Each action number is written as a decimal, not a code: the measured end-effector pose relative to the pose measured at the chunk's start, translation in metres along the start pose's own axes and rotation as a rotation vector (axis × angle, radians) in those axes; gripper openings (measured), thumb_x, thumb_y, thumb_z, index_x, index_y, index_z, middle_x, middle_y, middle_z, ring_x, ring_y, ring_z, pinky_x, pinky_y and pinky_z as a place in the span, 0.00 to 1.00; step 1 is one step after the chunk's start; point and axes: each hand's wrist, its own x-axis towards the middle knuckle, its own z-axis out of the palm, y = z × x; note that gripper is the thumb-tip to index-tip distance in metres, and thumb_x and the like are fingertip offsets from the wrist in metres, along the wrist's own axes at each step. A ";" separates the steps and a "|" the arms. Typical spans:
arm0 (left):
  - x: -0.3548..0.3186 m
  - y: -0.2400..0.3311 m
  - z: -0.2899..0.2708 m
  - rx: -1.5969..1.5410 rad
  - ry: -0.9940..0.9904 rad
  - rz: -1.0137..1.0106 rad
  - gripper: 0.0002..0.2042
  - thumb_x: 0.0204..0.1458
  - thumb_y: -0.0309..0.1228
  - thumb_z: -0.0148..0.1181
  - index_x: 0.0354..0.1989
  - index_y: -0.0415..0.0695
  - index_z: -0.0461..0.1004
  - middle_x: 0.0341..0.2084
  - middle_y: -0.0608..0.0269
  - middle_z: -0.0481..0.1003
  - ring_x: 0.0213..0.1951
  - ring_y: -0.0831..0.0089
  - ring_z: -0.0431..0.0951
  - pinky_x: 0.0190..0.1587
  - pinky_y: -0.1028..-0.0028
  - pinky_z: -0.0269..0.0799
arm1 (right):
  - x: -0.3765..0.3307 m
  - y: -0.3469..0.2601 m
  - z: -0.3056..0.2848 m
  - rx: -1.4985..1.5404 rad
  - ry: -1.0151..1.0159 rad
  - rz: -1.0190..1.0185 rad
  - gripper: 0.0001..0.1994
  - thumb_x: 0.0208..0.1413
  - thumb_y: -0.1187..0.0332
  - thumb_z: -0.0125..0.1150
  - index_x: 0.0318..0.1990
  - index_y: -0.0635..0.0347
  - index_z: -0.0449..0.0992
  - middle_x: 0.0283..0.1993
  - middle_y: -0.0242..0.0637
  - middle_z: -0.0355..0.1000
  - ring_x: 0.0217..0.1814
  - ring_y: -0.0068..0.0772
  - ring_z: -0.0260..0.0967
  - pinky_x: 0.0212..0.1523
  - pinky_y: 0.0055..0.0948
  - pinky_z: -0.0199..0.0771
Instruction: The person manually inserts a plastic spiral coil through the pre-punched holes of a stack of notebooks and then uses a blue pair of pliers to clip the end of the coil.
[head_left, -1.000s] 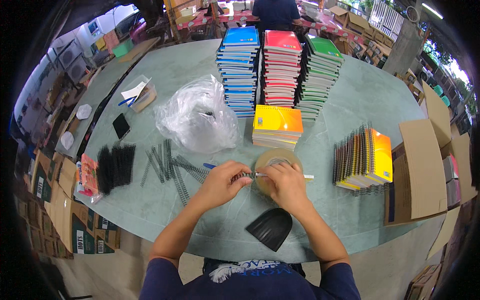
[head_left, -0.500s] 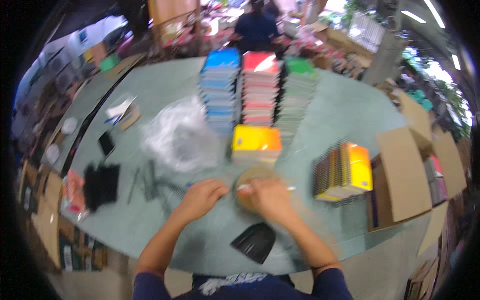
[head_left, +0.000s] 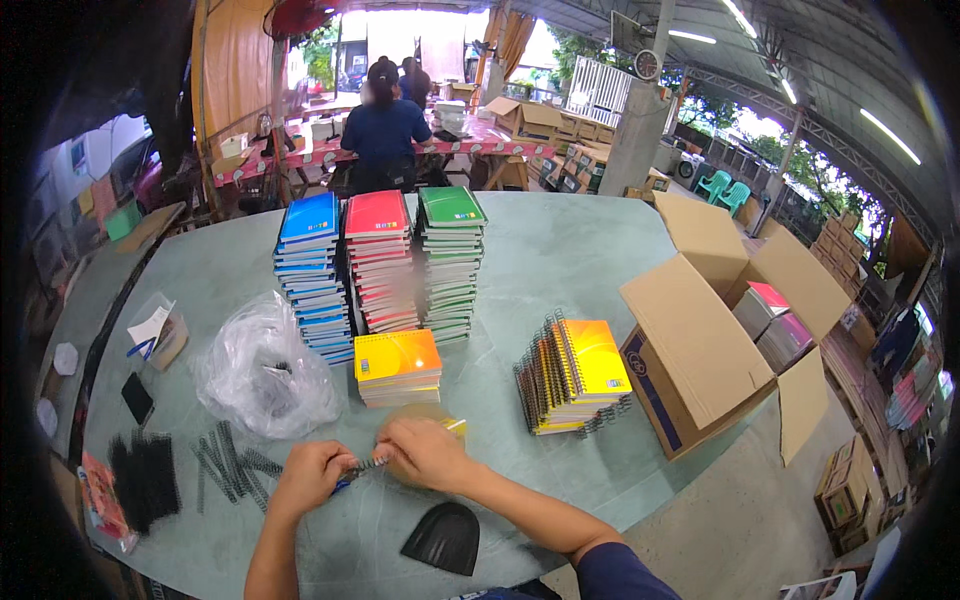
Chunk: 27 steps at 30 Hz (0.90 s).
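Both my hands are pinched close together over the near part of the table. A dark spiral binding coil (head_left: 371, 463) runs between my left hand (head_left: 308, 477) and my right hand (head_left: 428, 455), its ends under my fingers. Something blue, partly hidden, shows beneath my left fingertips. Under my right hand lies a round tan object (head_left: 418, 411), mostly covered, with a bit of yellow at its right edge. Several loose black coils (head_left: 232, 465) lie to the left of my left hand. A black dome-shaped piece (head_left: 444, 538) rests nearer to me.
Stacks of blue (head_left: 310, 218), red (head_left: 377, 214) and green notebooks (head_left: 452, 206) stand behind yellow notebooks (head_left: 397, 356). Clear plastic wrap (head_left: 265, 370) lies left, more spiral-bound yellow notebooks (head_left: 596, 356) right. An open carton (head_left: 690, 345) stands at the right edge. A person (head_left: 386, 130) is at a far table.
The view has swung up and to the right, so the table's things appear farther left. My hands have come closer together, and a coil now shows between them.
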 end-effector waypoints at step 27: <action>-0.001 0.001 0.005 0.064 0.084 0.167 0.08 0.43 0.29 0.62 0.31 0.40 0.73 0.23 0.56 0.72 0.26 0.60 0.71 0.31 0.65 0.66 | 0.008 0.014 -0.010 -0.189 -0.293 0.017 0.14 0.54 0.53 0.51 0.36 0.53 0.71 0.27 0.39 0.72 0.32 0.46 0.70 0.34 0.42 0.67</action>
